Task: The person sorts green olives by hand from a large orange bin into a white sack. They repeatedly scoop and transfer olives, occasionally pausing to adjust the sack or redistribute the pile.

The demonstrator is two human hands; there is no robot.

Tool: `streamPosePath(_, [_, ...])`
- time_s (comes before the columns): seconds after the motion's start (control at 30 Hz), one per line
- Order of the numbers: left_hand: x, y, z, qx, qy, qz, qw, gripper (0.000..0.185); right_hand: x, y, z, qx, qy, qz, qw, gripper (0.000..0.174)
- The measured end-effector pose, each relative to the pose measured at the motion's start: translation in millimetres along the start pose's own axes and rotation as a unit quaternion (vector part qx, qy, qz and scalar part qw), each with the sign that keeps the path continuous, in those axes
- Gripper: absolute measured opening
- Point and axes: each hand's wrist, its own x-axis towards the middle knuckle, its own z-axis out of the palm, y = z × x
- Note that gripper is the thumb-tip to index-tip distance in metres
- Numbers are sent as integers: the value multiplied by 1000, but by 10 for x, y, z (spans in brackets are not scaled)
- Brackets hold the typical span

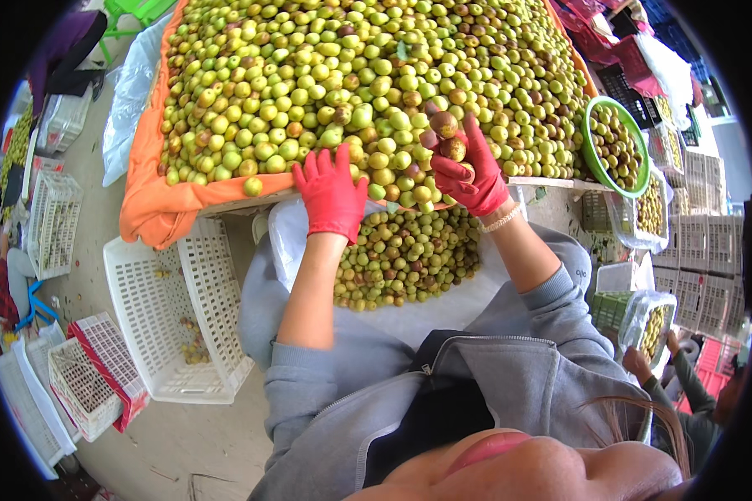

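My left hand (331,195), in a red glove, rests with spread fingers at the front edge of a large heap of green and reddish-brown jujubes (276,87). Nothing shows in its grasp, though its palm is hidden. My right hand (470,166), gloved the same way, is raised over the heap's front edge with several brownish jujubes (454,149) held between its fingers. Orange cloth (144,188) lines the table's rim under the heap. Below both hands, more jujubes (407,263) lie in a container lined with pale plastic sheet (438,313) between my knees.
A green round basin (640,141) of darker jujubes sits at the table's right corner. White plastic crates (216,300) stand on the floor at left, one holding a few fruits. Lined crates (658,300) of fruit and a person's hands (638,363) are at right. Another person (3,288) sits far left.
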Motion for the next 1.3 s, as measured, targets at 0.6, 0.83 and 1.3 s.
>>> streamPosePath(0.6, [49,-100,75,5,-14,51,999,70,-2096,-3526,-1458,-316,562,-545,536,39])
streamPosePath(0.83, [87,-58,123,-12,15,73,997,70,-1309,-2811,-1559,-619,384,-454,513,33])
streamPosePath(1.3, [75,71,151,-241,11,132,961,48,263,-6,-1056,-843,108,-373,372,42])
